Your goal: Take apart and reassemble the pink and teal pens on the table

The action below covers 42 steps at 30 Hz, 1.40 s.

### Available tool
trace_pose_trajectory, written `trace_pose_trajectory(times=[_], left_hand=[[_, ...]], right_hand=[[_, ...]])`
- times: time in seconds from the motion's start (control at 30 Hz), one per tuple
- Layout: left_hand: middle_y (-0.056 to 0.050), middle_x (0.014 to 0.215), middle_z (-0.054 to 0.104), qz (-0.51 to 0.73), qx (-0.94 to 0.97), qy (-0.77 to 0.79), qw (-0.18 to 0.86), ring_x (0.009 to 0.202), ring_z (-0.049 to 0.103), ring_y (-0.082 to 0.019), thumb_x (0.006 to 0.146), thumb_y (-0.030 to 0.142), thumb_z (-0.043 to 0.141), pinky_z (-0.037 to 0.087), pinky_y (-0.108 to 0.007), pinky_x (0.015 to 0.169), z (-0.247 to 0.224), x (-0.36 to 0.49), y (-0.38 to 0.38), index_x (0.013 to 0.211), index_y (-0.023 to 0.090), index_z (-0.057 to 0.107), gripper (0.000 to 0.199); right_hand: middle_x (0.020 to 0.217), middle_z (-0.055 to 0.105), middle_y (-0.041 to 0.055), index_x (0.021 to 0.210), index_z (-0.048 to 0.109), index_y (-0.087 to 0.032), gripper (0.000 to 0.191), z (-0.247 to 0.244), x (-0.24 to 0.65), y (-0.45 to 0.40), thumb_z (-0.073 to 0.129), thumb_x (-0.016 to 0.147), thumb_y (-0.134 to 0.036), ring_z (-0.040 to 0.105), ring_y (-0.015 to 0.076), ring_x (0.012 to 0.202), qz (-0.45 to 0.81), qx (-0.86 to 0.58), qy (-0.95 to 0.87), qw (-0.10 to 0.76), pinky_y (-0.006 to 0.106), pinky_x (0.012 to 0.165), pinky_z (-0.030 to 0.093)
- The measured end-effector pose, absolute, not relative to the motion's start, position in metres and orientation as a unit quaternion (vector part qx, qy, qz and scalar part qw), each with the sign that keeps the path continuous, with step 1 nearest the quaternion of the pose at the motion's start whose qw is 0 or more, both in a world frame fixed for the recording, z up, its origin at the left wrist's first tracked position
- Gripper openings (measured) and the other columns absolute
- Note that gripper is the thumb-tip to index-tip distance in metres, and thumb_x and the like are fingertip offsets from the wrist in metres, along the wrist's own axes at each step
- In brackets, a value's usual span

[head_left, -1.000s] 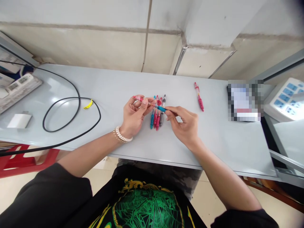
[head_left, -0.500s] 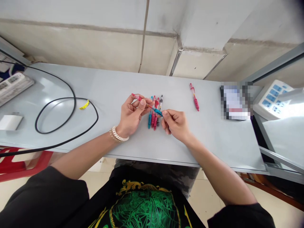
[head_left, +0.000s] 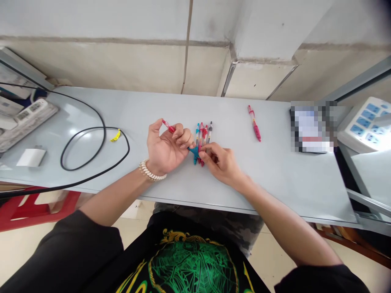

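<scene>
My left hand (head_left: 168, 142) is turned palm up, its fingers curled round a pink, partly clear pen barrel (head_left: 168, 125) that points up and left. My right hand (head_left: 220, 162) pinches a teal pen piece (head_left: 194, 151), whose left end lies by my left fingertips. Whether the left fingers also grip that piece, I cannot tell. Beneath and just behind both hands lies a row of pens on the table: a teal pen (head_left: 197, 128), red-pink pens (head_left: 201, 129) and a grey-black pen (head_left: 210, 129). Their lower ends are partly hidden by my hands.
A single pink pen (head_left: 254, 123) lies apart on the right of the table (head_left: 146, 110). Farther right are a blurred-out phone-like object (head_left: 310, 130) and a white power strip (head_left: 368, 122). On the left are a looped black cable (head_left: 104, 122), yellow tag (head_left: 115, 135) and white charger (head_left: 32, 157).
The pink barrel and teal piece, in line earlier, now sit at separate spots. My left hand has rolled palm up, tilting the barrel; my right hand has shifted slightly left. The view has shifted slightly.
</scene>
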<state>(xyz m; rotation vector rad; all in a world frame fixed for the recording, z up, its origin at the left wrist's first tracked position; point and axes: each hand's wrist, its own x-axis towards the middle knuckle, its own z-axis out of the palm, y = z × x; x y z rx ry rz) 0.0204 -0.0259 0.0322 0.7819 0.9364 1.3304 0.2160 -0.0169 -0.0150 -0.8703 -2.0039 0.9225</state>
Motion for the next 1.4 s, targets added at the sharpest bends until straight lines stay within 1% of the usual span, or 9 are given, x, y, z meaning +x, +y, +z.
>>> trace_pose_trajectory(times=[0.17,0.47,0.6,0.7,0.8,1.0,1.17,1.3,1.4], left_hand=[[0.001,0.052,0.027,0.590,0.310,0.446,0.598,0.050,0.044,-0.016,0.098,0.080,0.029,0.054,-0.040,0.058,0.030,0.016,-0.026,0.059,0.025,0.027,0.067],[-0.002,0.059,0.041,0.558,0.321,0.408,0.647,0.060,0.055,-0.019,0.096,0.080,0.036,0.058,-0.041,0.070,0.032,0.025,-0.027,0.058,0.024,0.037,0.067],[-0.007,0.070,0.056,0.552,0.330,0.362,0.675,0.074,0.063,-0.021,0.101,0.059,0.046,0.060,-0.038,0.076,0.031,0.032,-0.028,0.058,0.022,0.044,0.057],[-0.003,0.065,0.046,0.577,0.300,0.347,0.676,0.068,0.058,-0.017,0.102,0.046,0.045,0.058,-0.032,0.074,0.032,0.033,-0.028,0.059,0.021,0.045,0.050],[-0.002,0.066,0.043,0.589,0.266,0.347,0.679,0.069,0.057,-0.016,0.104,0.044,0.039,0.058,-0.028,0.074,0.034,0.031,-0.030,0.060,0.021,0.046,0.050],[-0.006,0.075,0.061,0.581,0.318,0.349,0.663,0.086,0.067,-0.022,0.101,0.046,0.047,0.062,-0.037,0.086,0.033,0.029,-0.032,0.063,0.023,0.051,0.045],[-0.009,0.127,0.076,0.573,0.407,0.455,0.547,0.125,0.068,-0.027,0.093,0.037,0.063,0.055,-0.044,0.108,0.019,0.025,-0.026,0.098,0.024,0.074,0.018],[-0.009,0.126,0.076,0.543,0.385,0.538,0.517,0.112,0.073,-0.023,0.087,0.026,0.073,0.057,-0.039,0.101,0.009,0.020,-0.020,0.108,0.022,0.075,0.022],[-0.008,0.116,0.077,0.524,0.414,0.554,0.498,0.102,0.073,-0.020,0.084,0.024,0.076,0.057,-0.036,0.097,0.004,0.019,-0.019,0.101,0.021,0.076,0.017]], right_hand=[[0.065,0.062,-0.0050,0.101,0.062,-0.020,0.019,-0.012,0.220,-0.015,0.055,0.108,-0.036,0.048,0.0071,0.052,0.331,-0.333,-0.784,0.406,0.023,0.053,0.038],[0.093,0.072,0.0029,0.124,0.060,-0.020,0.025,-0.017,0.215,-0.017,0.065,0.100,-0.026,0.066,0.0127,0.076,0.308,-0.284,-0.806,0.417,0.029,0.071,0.058],[0.095,0.076,0.0036,0.132,0.059,-0.019,0.030,-0.011,0.222,-0.014,0.059,0.103,-0.023,0.070,0.0135,0.081,0.317,-0.299,-0.788,0.435,0.031,0.077,0.060],[0.107,0.075,0.0083,0.129,0.062,-0.017,0.039,-0.005,0.225,-0.015,0.074,0.096,-0.034,0.070,0.0177,0.095,0.294,-0.273,-0.805,0.437,0.034,0.084,0.061],[0.095,0.071,0.0059,0.129,0.061,-0.013,0.042,-0.006,0.221,-0.020,0.074,0.097,-0.036,0.067,0.0160,0.083,0.285,-0.234,-0.834,0.411,0.031,0.075,0.061],[0.103,0.073,0.0092,0.125,0.064,-0.017,0.023,-0.012,0.222,-0.021,0.052,0.109,-0.027,0.067,0.0165,0.084,0.234,-0.278,-0.867,0.341,0.032,0.075,0.058],[0.099,0.076,0.0126,0.116,0.070,-0.017,0.027,-0.010,0.248,0.006,0.045,0.109,-0.026,0.065,0.0226,0.087,0.117,-0.402,-0.863,0.283,0.037,0.076,0.054],[0.088,0.071,0.0138,0.105,0.070,-0.016,0.021,-0.009,0.277,0.029,0.050,0.103,-0.022,0.060,0.0263,0.081,0.051,-0.537,-0.810,0.229,0.038,0.070,0.049],[0.089,0.067,0.0165,0.102,0.069,-0.015,0.019,-0.008,0.288,0.035,0.051,0.101,-0.022,0.059,0.0337,0.097,-0.003,-0.576,-0.785,0.228,0.045,0.080,0.051]])
